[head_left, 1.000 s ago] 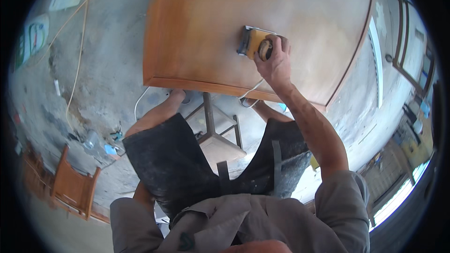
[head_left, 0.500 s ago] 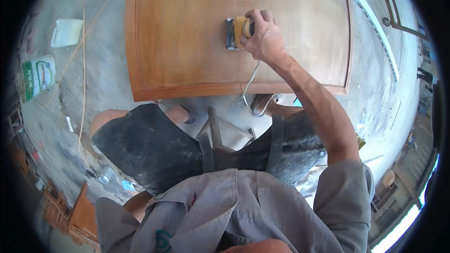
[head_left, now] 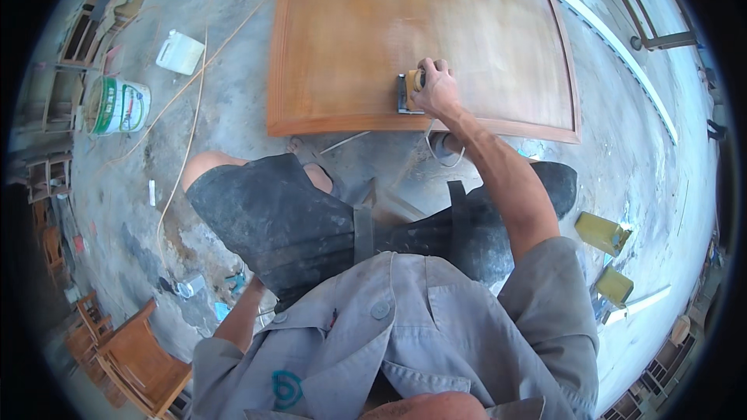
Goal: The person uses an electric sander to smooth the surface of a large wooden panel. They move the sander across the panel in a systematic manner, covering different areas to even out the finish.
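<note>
My right hand is closed over the top of a small yellow and black electric sander. The sander's pad rests flat on a large brown wooden panel with a raised frame border, close to the panel's near edge. From the sander a pale power cord loops down over that edge. My left forearm hangs low beside my left thigh, and its hand is hidden there.
On the left floor stand a white jug and a white and green bucket, near a long thin cable. Yellowish blocks lie at right. A wooden chair is at lower left, a long white strip at far right.
The sander, with my right hand on it, has come nearer to me, toward the panel's near edge. The view has shifted, showing more floor on the left and the blocks on the right.
</note>
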Motion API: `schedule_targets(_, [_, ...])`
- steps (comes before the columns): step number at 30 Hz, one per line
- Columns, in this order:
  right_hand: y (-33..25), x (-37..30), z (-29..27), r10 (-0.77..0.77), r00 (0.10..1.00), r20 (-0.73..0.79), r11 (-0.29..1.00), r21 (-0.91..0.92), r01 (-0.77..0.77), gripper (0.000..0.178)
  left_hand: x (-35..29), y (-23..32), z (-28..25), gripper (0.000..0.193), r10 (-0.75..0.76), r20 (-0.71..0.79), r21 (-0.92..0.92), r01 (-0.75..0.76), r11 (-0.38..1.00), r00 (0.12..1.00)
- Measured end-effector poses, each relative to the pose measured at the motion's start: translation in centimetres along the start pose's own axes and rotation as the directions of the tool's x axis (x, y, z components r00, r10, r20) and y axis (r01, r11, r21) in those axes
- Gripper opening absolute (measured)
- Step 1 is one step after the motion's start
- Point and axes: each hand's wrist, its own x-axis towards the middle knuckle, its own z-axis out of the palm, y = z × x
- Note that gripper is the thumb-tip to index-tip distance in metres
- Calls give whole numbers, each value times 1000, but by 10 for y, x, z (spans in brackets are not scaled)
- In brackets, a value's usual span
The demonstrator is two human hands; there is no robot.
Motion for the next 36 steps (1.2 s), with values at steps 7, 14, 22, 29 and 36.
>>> schedule_targets(7, [-10,-14,-5,40,999,-27,999,-10,-41,60,-53,88,-176,29,-65,-755,-433,-422,796,652])
schedule_targets(14, [-64,-7,36,5,998,-55,999,-40,-7,57,0,246,-274,25,302,-851,-143,-742,655,431])
schedule_targets(22, [-122,1,49,21,999,29,999,25,-22,56,109,326,-250,23,613,-667,133,-742,657,423])
schedule_targets(29, [-36,-10,10,-18,1000,16,999,-39,19,59,121,324,-260,25,552,-587,-23,-693,720,593])
schedule_targets(36, [-24,-15,-7,66,998,-10,995,-74,-67,55,110,344,-254,27,595,-493,-88,-717,692,635])
